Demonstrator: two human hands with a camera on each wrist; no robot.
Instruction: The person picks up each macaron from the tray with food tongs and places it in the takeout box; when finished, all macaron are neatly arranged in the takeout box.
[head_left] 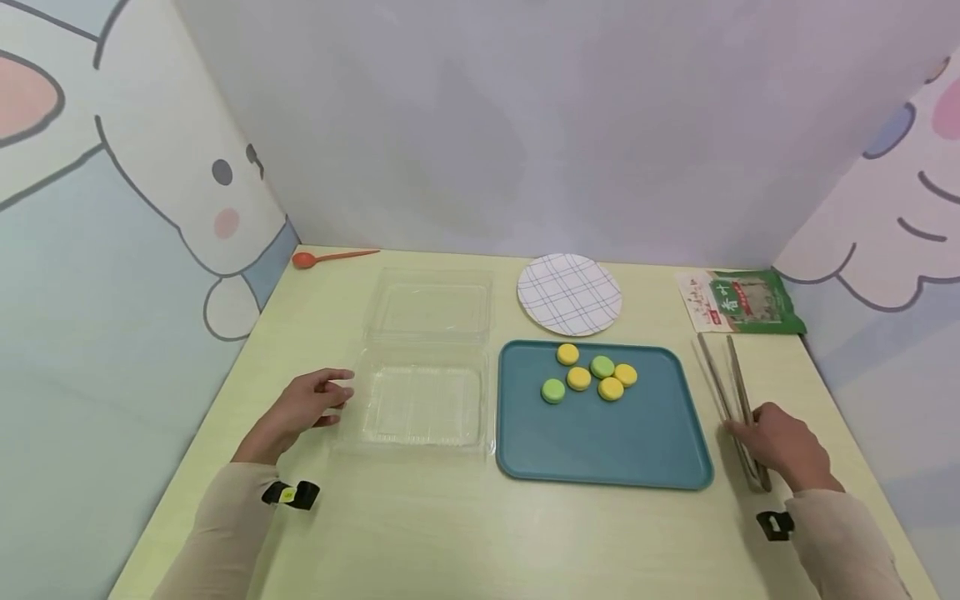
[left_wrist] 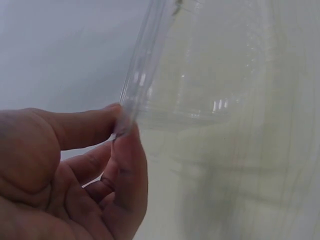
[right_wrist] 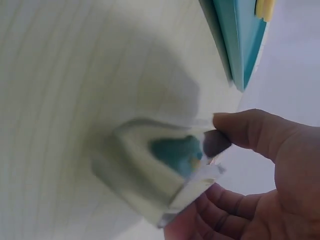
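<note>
My left hand [head_left: 309, 404] pinches the left rim of an open clear plastic box [head_left: 423, 404] between thumb and fingers; the left wrist view shows that rim [left_wrist: 131, 95] in the grip. The box's hinged lid [head_left: 431, 308] lies folded back behind it. In my right hand [head_left: 783, 446] are metal tongs [head_left: 738, 392], held near their bent end, with the two arms spread and pointing away from me. Between box and tongs lies a blue tray [head_left: 600, 442] bearing several yellow macarons [head_left: 611, 389] and two green macarons [head_left: 553, 391] toward its back.
A round checked plate [head_left: 570, 294] is behind the tray. Further right lies a green and white packet [head_left: 742, 302], just beyond the tongs' tips. At the back left corner is a red spoon [head_left: 305, 260]. Walls stand along the table's back and both sides.
</note>
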